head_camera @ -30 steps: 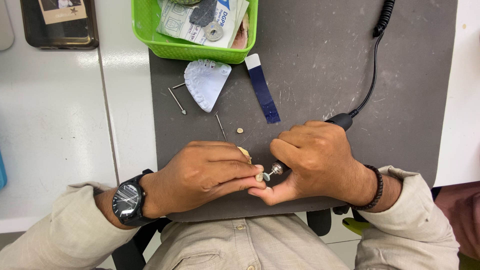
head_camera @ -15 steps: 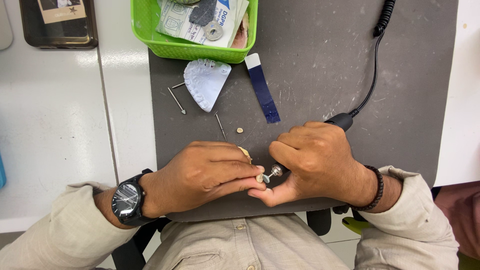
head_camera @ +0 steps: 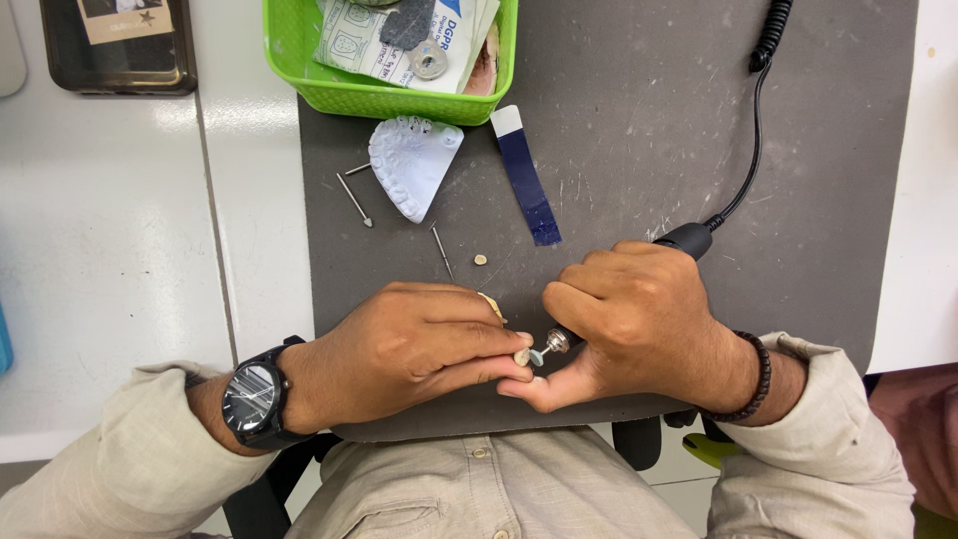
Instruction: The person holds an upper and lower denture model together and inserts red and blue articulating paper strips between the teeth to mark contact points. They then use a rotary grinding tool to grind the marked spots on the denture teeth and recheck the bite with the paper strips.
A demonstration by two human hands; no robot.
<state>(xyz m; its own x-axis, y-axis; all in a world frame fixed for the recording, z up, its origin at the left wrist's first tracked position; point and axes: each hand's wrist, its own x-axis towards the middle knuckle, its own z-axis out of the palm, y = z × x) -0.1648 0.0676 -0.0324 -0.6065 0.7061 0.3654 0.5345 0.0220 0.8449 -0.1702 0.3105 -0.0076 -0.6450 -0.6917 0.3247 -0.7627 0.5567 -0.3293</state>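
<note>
My left hand pinches a small cream-coloured piece between thumb and fingertips, low over the grey mat. My right hand grips a corded rotary handpiece; its metal tip with a small pale disc touches the piece. The right thumb rests under the left fingertips. A black coiled cable runs from the handpiece up to the top edge. A watch sits on my left wrist, a bead bracelet on my right.
On the mat lie a white dental cast, a dark blue strip, two thin burs and a tiny tan bit. A green basket with packets stands at the back. A dark tray sits top left.
Both hands stay pressed together at the mat's near edge. The handpiece tip has shifted slightly against the small piece; nothing else has moved.
</note>
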